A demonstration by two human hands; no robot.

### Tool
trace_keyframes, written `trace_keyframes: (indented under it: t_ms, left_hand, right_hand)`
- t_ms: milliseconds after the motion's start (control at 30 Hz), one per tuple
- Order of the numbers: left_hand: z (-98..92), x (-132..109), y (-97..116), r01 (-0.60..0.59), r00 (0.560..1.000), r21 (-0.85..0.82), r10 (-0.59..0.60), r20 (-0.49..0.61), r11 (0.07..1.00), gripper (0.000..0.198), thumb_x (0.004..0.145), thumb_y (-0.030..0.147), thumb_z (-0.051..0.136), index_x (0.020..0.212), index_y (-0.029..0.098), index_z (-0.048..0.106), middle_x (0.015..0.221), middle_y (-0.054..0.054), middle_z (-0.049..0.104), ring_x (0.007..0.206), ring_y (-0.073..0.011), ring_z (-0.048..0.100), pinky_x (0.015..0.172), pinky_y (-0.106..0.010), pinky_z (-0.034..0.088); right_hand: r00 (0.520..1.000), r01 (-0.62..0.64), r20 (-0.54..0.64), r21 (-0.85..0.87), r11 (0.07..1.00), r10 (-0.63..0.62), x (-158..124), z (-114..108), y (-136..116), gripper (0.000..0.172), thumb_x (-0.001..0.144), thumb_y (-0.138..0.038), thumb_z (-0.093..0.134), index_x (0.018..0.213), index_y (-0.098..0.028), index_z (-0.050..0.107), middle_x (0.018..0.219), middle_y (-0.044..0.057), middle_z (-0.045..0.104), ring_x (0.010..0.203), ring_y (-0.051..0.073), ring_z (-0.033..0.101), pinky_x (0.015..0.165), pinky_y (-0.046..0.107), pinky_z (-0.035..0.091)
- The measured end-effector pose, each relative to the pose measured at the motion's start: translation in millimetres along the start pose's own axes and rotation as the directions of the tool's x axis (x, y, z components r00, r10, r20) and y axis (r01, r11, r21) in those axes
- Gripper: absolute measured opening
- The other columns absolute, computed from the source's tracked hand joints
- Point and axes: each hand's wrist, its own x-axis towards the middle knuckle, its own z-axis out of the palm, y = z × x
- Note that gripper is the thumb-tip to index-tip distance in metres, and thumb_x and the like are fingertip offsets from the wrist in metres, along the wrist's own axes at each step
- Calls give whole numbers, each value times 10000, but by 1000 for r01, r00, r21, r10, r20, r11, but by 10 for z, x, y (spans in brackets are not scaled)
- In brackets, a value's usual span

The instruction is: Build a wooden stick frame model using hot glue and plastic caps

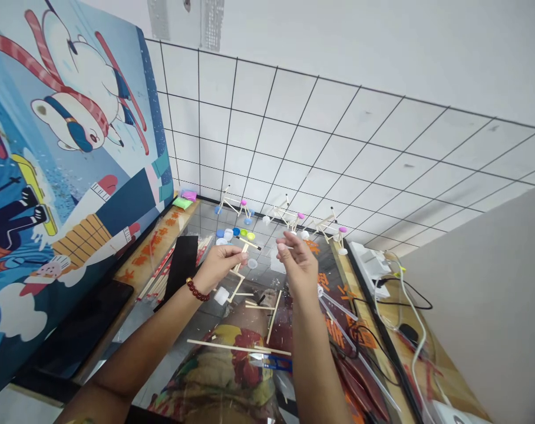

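Observation:
My left hand (pixel 225 262), with a dark red bead bracelet (pixel 197 290) at the wrist, pinches a small frame of pale wooden sticks (pixel 240 266). A black-tipped stick (pixel 248 242) crosses its top. To the right, my right hand (pixel 299 262) is raised with thumb and index finger close together. A tiny pale sliver seems to lie between them, too small to name. Below the hands, loose cut sticks (pixel 274 317) and a white block (pixel 221 295) lie on the glass-like tabletop. Small coloured caps (pixel 236 232) are grouped just beyond my left hand.
Three stick figures with pink tops, including the right one (pixel 327 227), stand along the tiled wall (pixel 303 129). Wrapped sticks (pixel 161 274) and a black strip (pixel 179 268) lie left. A blue tool (pixel 276 363) lies near my lap; cables (pixel 415 300) run right.

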Motion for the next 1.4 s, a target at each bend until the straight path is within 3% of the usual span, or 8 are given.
trace_keyframes:
  t_ms: [133, 267, 433, 567, 733, 833, 1100, 1400]
  left_hand:
    - [-129, -117, 78, 64, 998, 15, -64, -27, 998, 270, 678, 394, 755, 711, 132, 696, 578, -6, 617, 550, -112, 531, 559, -242, 418]
    - [-611, -466, 201, 127, 991, 155, -131, 14, 980, 243, 650, 349, 780, 738, 136, 702, 637, -13, 641, 588, -116, 568, 564, -224, 427]
    - [-1344, -1085, 223, 315, 948, 242, -289, -137, 918, 227, 672, 344, 773, 667, 145, 665, 613, -5, 635, 564, -101, 559, 541, -203, 430]
    - [-1535, -1251, 174, 343, 897, 92, -297, -327, 935, 278, 610, 349, 820, 726, 143, 676, 659, -12, 656, 560, -122, 585, 526, -235, 470]
    - [-1099, -703, 237, 189, 949, -49, -195, -248, 981, 286, 599, 330, 829, 700, 139, 642, 624, 0, 621, 534, -98, 569, 510, -217, 464]
    - [-629, -170, 193, 187, 967, -119, -204, -152, 975, 321, 540, 310, 856, 653, 141, 608, 561, 17, 585, 486, -80, 530, 472, -202, 429]
    - [473, 889, -264, 275, 960, -96, -278, -21, 957, 350, 478, 256, 883, 582, 126, 575, 481, 37, 530, 437, -65, 486, 475, -216, 427]
    - [805, 1366, -661, 358, 933, -15, -358, -21, 934, 353, 506, 227, 881, 638, 122, 571, 519, 28, 560, 467, -73, 525, 524, -238, 484]
  right_hand:
    - [999, -7, -43, 9, 1000, 7, 2, -122, -56, 416, 753, -384, 729, 1102, -170, 658, 937, 84, 683, 695, 121, 575, 633, 269, 481]
    - [997, 23, -71, -11, 1000, -24, -53, -160, -87, 377, 745, -365, 744, 1070, -185, 682, 929, 71, 701, 768, 144, 619, 671, 282, 504]
    - [998, 42, -41, 2, 999, -41, -90, -107, -128, 341, 719, -346, 770, 1016, -193, 702, 896, 52, 705, 750, 148, 634, 649, 288, 506]
    - [998, -27, 62, 20, 999, 25, -155, 19, -135, 281, 737, -337, 756, 978, -200, 709, 893, 60, 708, 756, 146, 626, 644, 287, 489]
    - [919, -236, 309, -62, 970, 243, -326, 219, 84, 347, 667, -464, 764, 872, -189, 713, 782, 35, 697, 593, 121, 551, 580, 282, 467]
    - [914, -278, 283, -87, 957, 291, -484, 207, 287, 394, 662, -513, 743, 861, -175, 706, 735, 40, 693, 570, 135, 547, 564, 288, 463]
    - [937, -17, 323, -348, 937, 137, -1102, -273, 365, 165, 859, -319, 595, 860, -192, 700, 793, 40, 678, 724, 164, 606, 678, 275, 475]
    - [948, -13, 290, -370, 929, 129, -1220, -521, 494, 131, 877, -239, 573, 881, -193, 696, 847, 48, 704, 793, 164, 651, 724, 258, 496]
